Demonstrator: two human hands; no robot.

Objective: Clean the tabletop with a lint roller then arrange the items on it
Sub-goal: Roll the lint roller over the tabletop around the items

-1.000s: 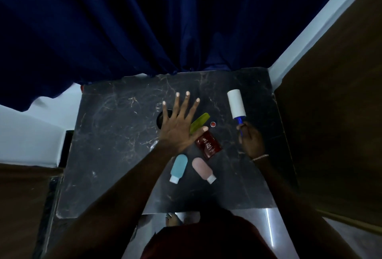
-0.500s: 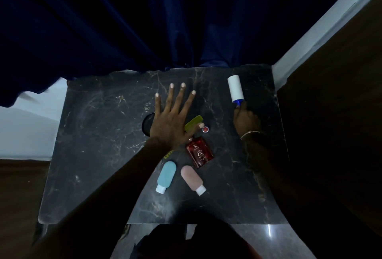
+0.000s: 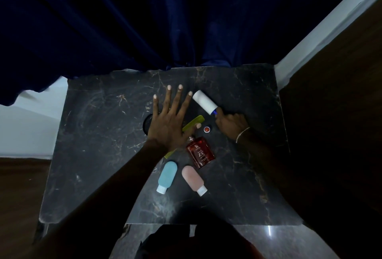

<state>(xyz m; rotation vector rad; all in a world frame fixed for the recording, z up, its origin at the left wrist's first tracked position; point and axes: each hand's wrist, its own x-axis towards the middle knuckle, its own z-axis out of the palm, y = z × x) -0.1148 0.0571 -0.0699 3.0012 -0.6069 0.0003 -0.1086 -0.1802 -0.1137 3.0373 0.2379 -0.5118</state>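
Head view: the lint roller point(image 3: 205, 102) lies on the dark marble bench point(image 3: 99, 134), at one o'clock from the cluster of items, its white roll pointing to eleven o'clock. The right hand point(image 3: 231, 123) has its fingers curled round the blue handle. That is probably the best hold, as the roll looks light, stiff and sticky. The left hand point(image 3: 169, 126) lies flat over the green comb point(image 3: 194, 123), fingers spread and released. The perfume bottle point(image 3: 200, 153) at its five o'clock looks fragile.

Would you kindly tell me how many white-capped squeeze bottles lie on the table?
2: the blue bottle lies beside the left forearm; the pink bottle lies just right of it, below the red perfume bottle. None looks hidden.
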